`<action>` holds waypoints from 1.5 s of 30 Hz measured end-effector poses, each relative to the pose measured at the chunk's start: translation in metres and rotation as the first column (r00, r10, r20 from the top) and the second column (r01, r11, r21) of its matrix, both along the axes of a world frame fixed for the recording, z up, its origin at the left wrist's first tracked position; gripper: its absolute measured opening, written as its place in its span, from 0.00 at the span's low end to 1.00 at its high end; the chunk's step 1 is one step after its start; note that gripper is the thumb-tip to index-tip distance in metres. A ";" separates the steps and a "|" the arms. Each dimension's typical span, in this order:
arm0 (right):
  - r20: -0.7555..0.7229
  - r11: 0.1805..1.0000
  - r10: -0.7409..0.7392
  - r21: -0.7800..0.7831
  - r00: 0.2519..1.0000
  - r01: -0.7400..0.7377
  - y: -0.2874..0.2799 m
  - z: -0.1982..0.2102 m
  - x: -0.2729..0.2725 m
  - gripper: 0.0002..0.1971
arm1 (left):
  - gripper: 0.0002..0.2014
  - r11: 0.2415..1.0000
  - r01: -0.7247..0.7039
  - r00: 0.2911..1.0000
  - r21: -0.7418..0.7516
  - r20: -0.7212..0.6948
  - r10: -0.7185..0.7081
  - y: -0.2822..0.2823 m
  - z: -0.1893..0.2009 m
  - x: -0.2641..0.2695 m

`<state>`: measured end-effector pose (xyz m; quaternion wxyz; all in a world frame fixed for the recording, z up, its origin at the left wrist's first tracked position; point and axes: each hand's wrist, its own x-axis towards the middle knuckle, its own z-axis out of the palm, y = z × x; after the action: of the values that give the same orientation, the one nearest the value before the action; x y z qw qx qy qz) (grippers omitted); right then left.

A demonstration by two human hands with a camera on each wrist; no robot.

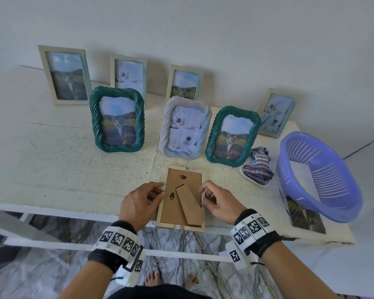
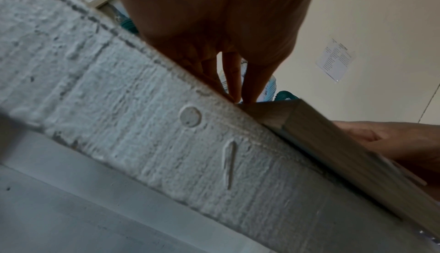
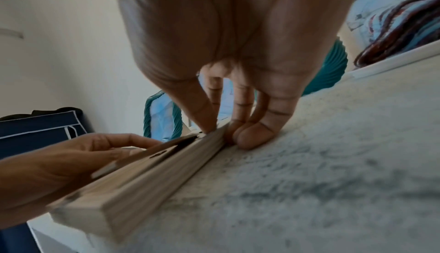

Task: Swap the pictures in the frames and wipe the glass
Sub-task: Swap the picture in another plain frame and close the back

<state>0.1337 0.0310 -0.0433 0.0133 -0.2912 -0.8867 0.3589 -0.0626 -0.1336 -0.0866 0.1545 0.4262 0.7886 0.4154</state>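
Both hands' grips pinch the face-down wooden frame (image 1: 181, 198) sides: left hand (image 1: 138, 203), right hand (image 1: 219, 203); each should turn its nearest backing tab outward, gently

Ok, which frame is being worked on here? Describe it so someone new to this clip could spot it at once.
Start at the white table and go to its near edge, in front of the standing white twisted frame. There the wooden frame lies face down, between the left hand and the right hand. Unlike every other frame, it shows its brown backing and stand instead of a picture.
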 end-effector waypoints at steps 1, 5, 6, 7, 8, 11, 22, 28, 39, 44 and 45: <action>0.000 1.000 0.012 -0.024 1.000 -0.012 0.003 0.002 0.001 0.08 | 0.12 1.000 -0.003 1.000 -0.001 0.000 0.003 0.000 0.000 0.001; 0.007 0.997 0.047 -0.062 0.999 -0.047 0.011 0.005 0.003 0.04 | 0.12 1.000 -0.006 1.000 0.000 -0.001 0.006 0.000 -0.001 0.001; 0.015 0.996 0.058 -0.063 0.998 -0.057 0.014 0.005 0.001 0.04 | 0.12 1.000 -0.003 1.000 0.001 -0.005 0.003 0.000 -0.001 0.001; 0.021 0.996 0.067 -0.060 0.998 -0.065 0.015 0.004 0.000 0.04 | 0.12 1.000 0.000 1.000 0.000 -0.008 0.000 0.000 -0.001 0.000; 0.029 0.996 0.072 -0.051 0.997 -0.071 0.016 0.004 -0.001 0.05 | 0.13 1.000 0.001 1.000 -0.001 -0.009 -0.002 0.000 -0.001 0.000; 0.026 0.998 0.056 -0.008 0.998 -0.056 0.016 0.000 -0.004 0.07 | 0.12 1.000 0.005 1.000 0.003 -0.007 -0.005 0.000 -0.001 0.000; -0.033 0.999 -0.042 0.006 0.999 0.042 0.006 -0.006 -0.006 0.10 | 0.12 0.991 0.132 0.971 0.019 -0.203 -0.126 -0.001 -0.006 0.001; -0.042 0.998 -0.056 -0.012 0.998 0.056 0.005 -0.005 -0.005 0.13 | 0.12 0.990 0.142 0.977 -0.004 -0.160 -0.141 0.001 -0.005 -0.002; 0.077 0.994 -0.027 0.110 0.997 0.018 0.008 0.005 -0.016 0.08 | 0.18 0.990 0.142 0.982 0.024 -0.128 -0.138 0.000 -0.002 -0.003; 0.112 0.959 -0.090 0.278 0.990 0.056 0.015 0.011 -0.040 0.22 | 0.12 0.993 0.117 0.984 0.020 -0.141 -0.113 0.000 -0.003 -0.002; 0.131 0.960 -0.091 0.275 0.987 0.052 0.016 0.011 -0.046 0.26 | 0.12 0.993 0.114 0.984 0.019 -0.139 -0.110 0.000 -0.004 -0.002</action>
<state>0.0878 0.0469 -0.0325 0.0028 -0.3433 -0.9150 0.2119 -0.0647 -0.1337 -0.0903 0.1172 0.4996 0.7665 0.3861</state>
